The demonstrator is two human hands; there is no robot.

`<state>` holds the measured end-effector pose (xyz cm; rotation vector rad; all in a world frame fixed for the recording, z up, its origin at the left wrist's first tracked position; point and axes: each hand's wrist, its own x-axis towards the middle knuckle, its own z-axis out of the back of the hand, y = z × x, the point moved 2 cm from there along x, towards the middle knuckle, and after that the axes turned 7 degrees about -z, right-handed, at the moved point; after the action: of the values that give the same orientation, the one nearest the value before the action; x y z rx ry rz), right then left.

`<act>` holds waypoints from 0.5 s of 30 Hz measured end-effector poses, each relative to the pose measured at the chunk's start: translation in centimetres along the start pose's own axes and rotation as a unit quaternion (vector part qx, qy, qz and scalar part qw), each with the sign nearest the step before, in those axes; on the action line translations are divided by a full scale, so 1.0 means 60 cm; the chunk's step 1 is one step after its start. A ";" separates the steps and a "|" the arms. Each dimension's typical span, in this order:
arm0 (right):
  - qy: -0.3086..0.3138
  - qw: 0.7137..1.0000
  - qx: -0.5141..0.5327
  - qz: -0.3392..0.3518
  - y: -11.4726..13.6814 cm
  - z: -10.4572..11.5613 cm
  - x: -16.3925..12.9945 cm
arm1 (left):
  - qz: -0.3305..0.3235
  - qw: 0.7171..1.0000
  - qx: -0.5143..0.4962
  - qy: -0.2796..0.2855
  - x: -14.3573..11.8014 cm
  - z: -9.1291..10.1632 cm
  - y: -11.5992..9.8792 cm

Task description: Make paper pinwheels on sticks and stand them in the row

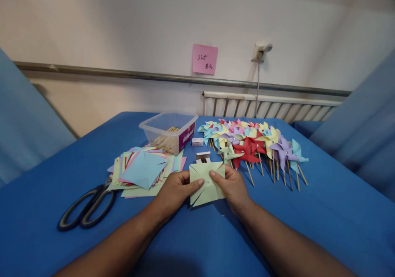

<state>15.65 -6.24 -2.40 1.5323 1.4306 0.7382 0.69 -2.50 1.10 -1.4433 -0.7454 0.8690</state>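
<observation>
A blue desk (308,219) takes up most of the room in front of the person, its far edge close to the wall. Along the far right part of the desk lies a wide spread of finished pinwheels (251,145), red, yellow, purple, teal and green, their wooden sticks pointing toward the near edge. Left of the middle sits a loose pile of coloured paper squares (142,170), a light blue sheet on top. Behind that pile, toward the far edge, stands a clear plastic tub (168,131) with thin wooden sticks inside. Black-handled scissors (88,207) lie toward the left edge, blades touching the paper pile. In the middle of the desk, both hands hold one pale green square (206,183) with cuts running in from its corners; it is just above the desk surface. The left hand (175,188) is curled around the square's left edge, thumb lying across its face. The right hand (233,186) grips the right edge, fingers bent, thumb pressing near the centre. Just beyond the square sits a small open box (203,157), and a smaller white box (197,141) lies beside the tub.
</observation>
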 end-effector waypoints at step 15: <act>0.036 0.996 -0.077 -0.009 -0.001 -0.007 -0.008 | -0.017 0.998 0.045 -0.038 0.003 0.014 -0.006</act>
<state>15.16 -6.61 -2.22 1.3852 1.4039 0.8813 0.08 -1.87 1.47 -1.3209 -0.7766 0.9237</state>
